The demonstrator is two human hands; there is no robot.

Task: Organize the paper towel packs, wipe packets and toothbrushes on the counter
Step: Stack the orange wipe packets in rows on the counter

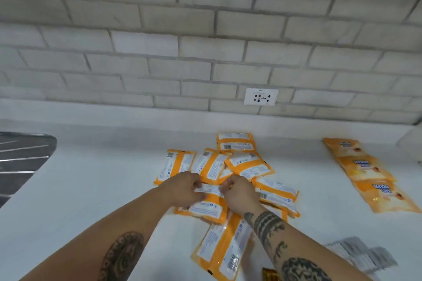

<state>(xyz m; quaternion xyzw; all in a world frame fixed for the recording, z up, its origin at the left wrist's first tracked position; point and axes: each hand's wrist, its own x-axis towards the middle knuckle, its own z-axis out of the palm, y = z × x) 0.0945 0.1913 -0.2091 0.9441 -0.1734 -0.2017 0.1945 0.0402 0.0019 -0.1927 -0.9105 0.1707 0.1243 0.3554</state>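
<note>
Several orange and white wipe packets lie in a loose pile (pixel 239 164) on the white counter (pixel 102 178), back sides up. My left hand (pixel 185 189) and my right hand (pixel 239 194) both grip one packet (pixel 209 205) near the pile's front, fingers curled on its upper edge. A row of three orange packets (pixel 367 173) lies face up at the right, in a line running away from me. Blurred grey and white packs (pixel 360 255) sit at the lower right.
A dark steel sink drainer (pixel 20 159) is at the left edge. A brick-pattern wall with a white socket plate (pixel 261 96) rises behind the counter. A small orange-brown item (pixel 269 275) shows at the bottom edge under my right forearm.
</note>
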